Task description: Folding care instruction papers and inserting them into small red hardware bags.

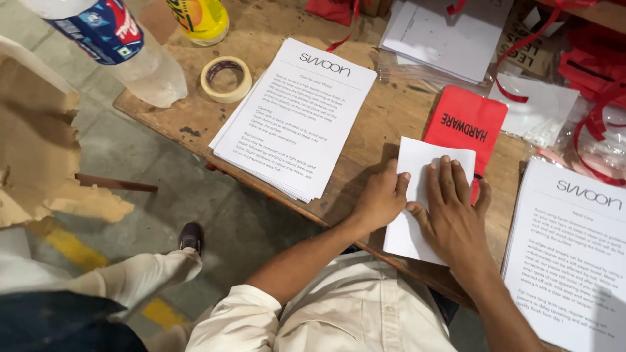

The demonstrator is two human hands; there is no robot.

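The right hand point(451, 215) lies flat, fingers spread wide and pressed palm-down on a folded white sheet point(417, 195), gripping nothing. The left hand point(380, 199) sits just beside it at nine o'clock, fingers loosely curled, knuckles and fingertips resting on the sheet's left edge; the two thumbs nearly meet. The sheet lies on a worn wooden table point(385, 124), its lower corner reaching past the table's near edge. Touching the sheet at one o'clock, partly under it, is a red pouch point(466, 120). At nine to ten o'clock from the hands, apart from them, a stack of printed leaflets point(297, 117) lies tilted on the table. At three o'clock a second printed stack point(574, 254) sits near the right wrist. Farther out at ten o'clock are a tape roll point(225, 78), a clear plastic bottle point(124, 49) and a yellow bottle point(199, 19). At twelve to two o'clock lie blank white sheets point(450, 29), clear plastic bags point(544, 114) and red ribbon point(521, 52).
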